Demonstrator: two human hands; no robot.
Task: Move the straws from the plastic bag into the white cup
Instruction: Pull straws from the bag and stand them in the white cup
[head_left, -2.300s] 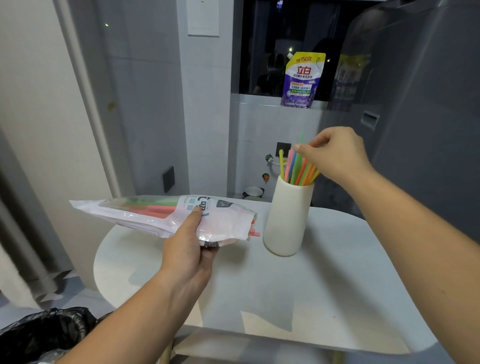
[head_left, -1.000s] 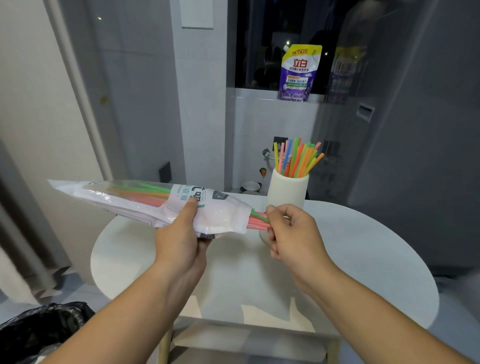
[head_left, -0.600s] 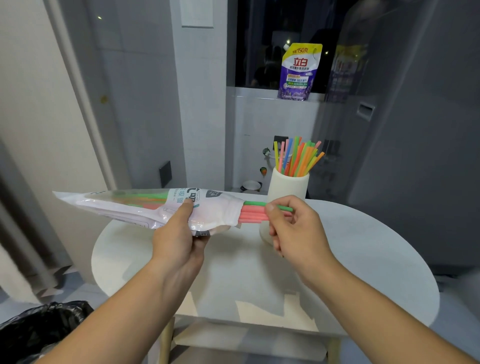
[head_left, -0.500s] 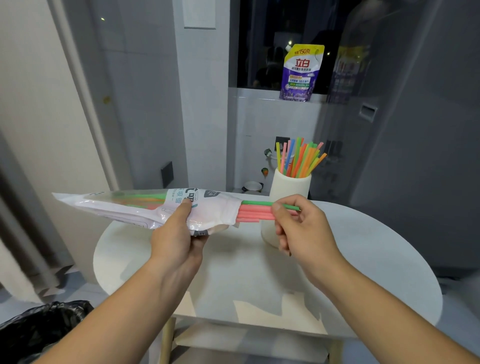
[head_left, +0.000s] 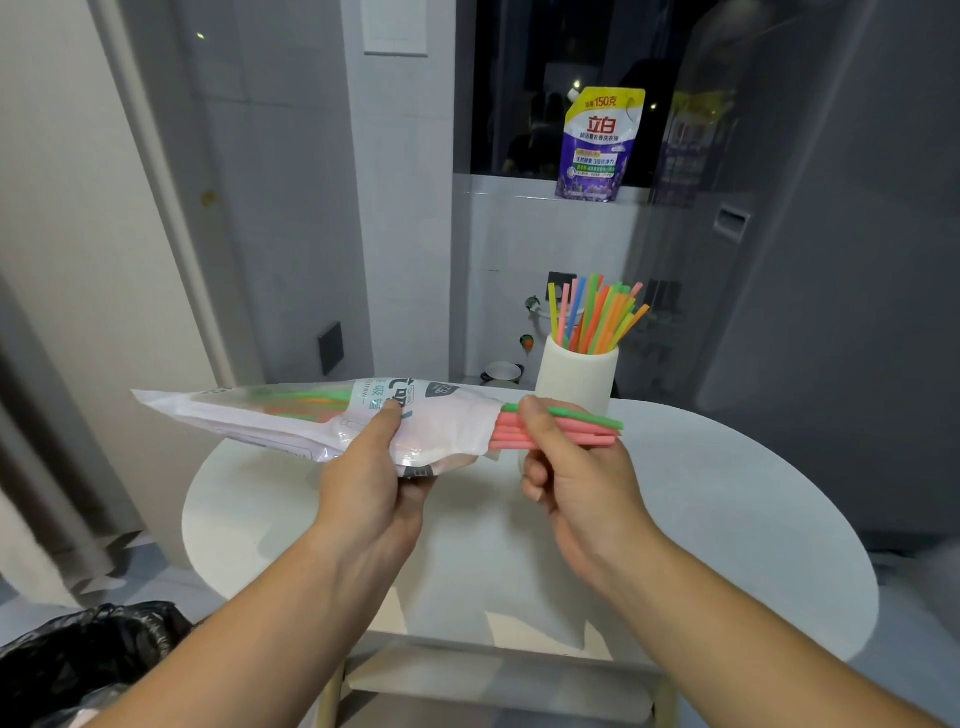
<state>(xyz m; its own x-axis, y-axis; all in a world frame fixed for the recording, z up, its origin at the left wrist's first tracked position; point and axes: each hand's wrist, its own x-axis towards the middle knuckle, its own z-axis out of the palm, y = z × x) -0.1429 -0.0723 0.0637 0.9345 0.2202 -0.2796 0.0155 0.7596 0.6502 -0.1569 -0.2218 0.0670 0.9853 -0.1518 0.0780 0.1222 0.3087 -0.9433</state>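
I see the left hand (head_left: 371, 470) clamped on the plastic bag (head_left: 311, 423), held level above the round white table's (head_left: 727, 519) left edge, its open mouth facing right. The right hand (head_left: 569, 467) pinches a bundle of pink and green straws (head_left: 582, 428) sticking partway out of that mouth. Their free ends stop just in front of the white cup (head_left: 576, 376), which stands near the table's back edge, already crowded with upright straws. Bare tabletop lies right of the cup.

Bare forearms, no sleeves, two hands
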